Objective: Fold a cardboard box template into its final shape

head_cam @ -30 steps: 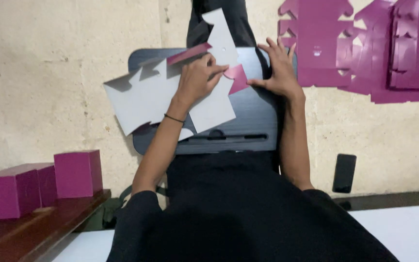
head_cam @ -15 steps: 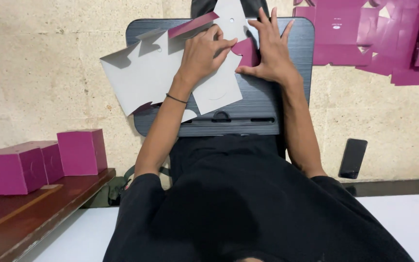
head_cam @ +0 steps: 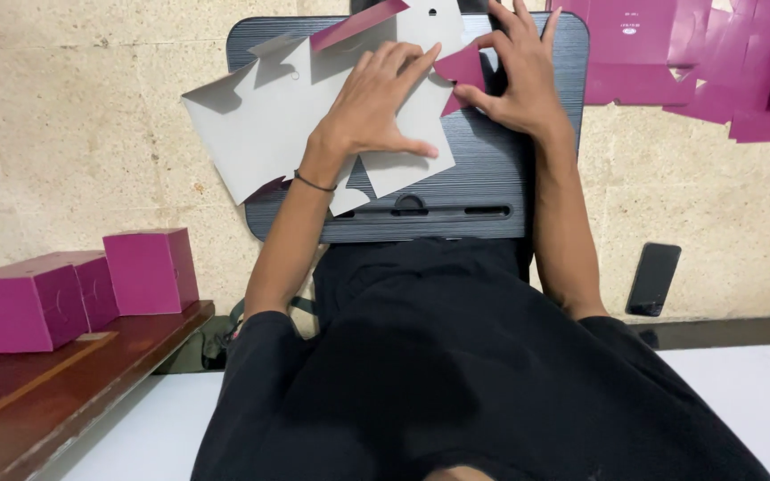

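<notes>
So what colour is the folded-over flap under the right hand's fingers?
Magenta flap, against the sheet's grey inner face; the head view shows it.

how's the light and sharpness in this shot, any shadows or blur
Head view: soft, even light with no glare; the left hand casts a faint shadow on the grey card sheet; the card's raised flaps shade it too. The right hand, lap desk and boxes look sharp; the black shirt is dark, with little detail.

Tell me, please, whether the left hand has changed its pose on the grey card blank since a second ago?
Yes. The left hand was curled, pinching near the magenta flap; now it lies open and flat on the grey card blank, fingers spread, on the lap desk.
</notes>
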